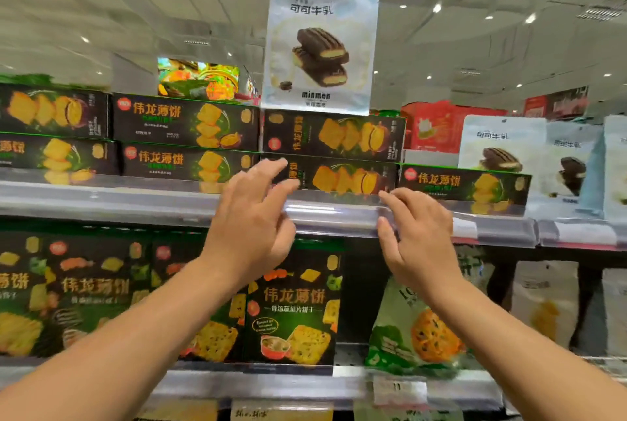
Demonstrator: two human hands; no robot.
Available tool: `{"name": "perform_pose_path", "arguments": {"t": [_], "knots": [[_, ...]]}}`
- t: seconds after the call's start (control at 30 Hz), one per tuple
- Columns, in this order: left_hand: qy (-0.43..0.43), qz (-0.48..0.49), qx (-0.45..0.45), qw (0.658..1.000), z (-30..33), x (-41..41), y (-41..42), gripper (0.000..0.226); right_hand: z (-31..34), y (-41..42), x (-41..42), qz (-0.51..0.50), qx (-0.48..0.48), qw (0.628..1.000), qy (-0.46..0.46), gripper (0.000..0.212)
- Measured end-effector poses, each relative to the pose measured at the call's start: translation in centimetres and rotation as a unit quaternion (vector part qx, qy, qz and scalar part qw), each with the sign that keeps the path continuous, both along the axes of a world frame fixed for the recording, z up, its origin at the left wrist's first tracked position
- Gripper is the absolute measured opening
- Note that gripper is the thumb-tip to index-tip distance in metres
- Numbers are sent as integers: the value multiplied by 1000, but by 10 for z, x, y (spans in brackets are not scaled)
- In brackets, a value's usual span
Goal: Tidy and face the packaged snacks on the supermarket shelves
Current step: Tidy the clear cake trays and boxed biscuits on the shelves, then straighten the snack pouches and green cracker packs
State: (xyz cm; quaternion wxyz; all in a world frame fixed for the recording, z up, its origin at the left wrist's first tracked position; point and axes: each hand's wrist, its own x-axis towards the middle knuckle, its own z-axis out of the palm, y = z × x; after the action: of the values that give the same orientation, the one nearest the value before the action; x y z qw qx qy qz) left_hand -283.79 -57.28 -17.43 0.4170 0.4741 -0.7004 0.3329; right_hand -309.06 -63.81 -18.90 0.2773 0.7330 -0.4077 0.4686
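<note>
Head view, left hand [252, 213]: released, fingers spread, tips just at the lower cracker box [334, 177].
Right hand [419, 234]: released, beside that box's right end, near the shelf rail [142, 203].
Risk: uneven push could skew it, toppling the upper box [334, 135] resting on top (likely).
Shelf contents: stacked boxes left; white pouches [502, 146] right.

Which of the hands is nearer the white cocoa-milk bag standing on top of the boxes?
Left. The left hand reaches just below the cocoa-milk bag; the right hand is lower, off to its right.
</note>
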Motion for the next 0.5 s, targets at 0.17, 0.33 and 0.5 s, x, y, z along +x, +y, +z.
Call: {"name": "perform_pose_path", "arguments": {"t": [0.17,0.33,0.5], "knots": [[-26,66,38,997,-17,-37,-22,56,-8,-3,-4,-8,-29,999,14,43],[-12,116,28,993,-28,-42,-30,55,0,-9,-15,0,-39,998,48,44],[82,37,-54,994,25,-57,-22,50,-1,-10,-24,2,-31,997,71,46]]}}
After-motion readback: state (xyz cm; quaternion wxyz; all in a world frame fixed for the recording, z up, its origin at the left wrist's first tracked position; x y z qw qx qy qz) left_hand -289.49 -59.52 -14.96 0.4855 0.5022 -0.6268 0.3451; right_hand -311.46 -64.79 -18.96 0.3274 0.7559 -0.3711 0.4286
